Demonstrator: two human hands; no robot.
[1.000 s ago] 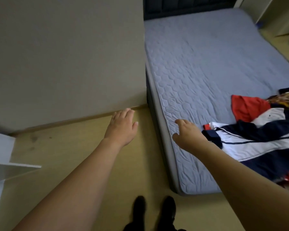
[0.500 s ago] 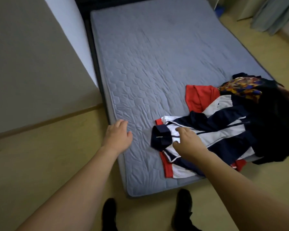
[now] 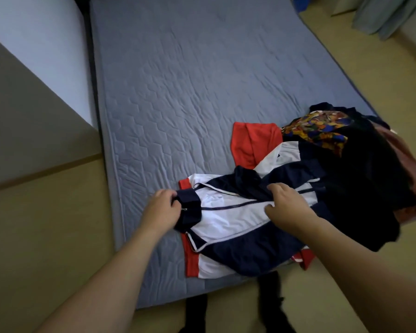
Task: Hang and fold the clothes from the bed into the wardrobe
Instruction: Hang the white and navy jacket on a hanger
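Note:
A navy, white and red track jacket (image 3: 235,227) lies spread on the near right corner of the grey quilted bed (image 3: 178,92). My left hand (image 3: 162,209) grips its navy collar at the zip end. My right hand (image 3: 287,205) pinches a fold of navy fabric near the jacket's middle. Behind the jacket lie a red garment (image 3: 252,143), a colourful patterned garment (image 3: 317,127) and a black garment (image 3: 370,179), heaped together at the bed's right edge. The wardrobe is out of view.
A grey wall (image 3: 22,116) and a white panel (image 3: 41,44) stand left of the bed. Tan floor (image 3: 46,236) runs along the bed's left and near sides. My dark shoes (image 3: 197,311) are at the bed's foot. Grey curtains (image 3: 384,13) hang at the top right.
The view swung right and closer to the clothes. Both hands moved onto the jacket: the left from the mattress edge to the collar, the right further in, closing on the fabric.

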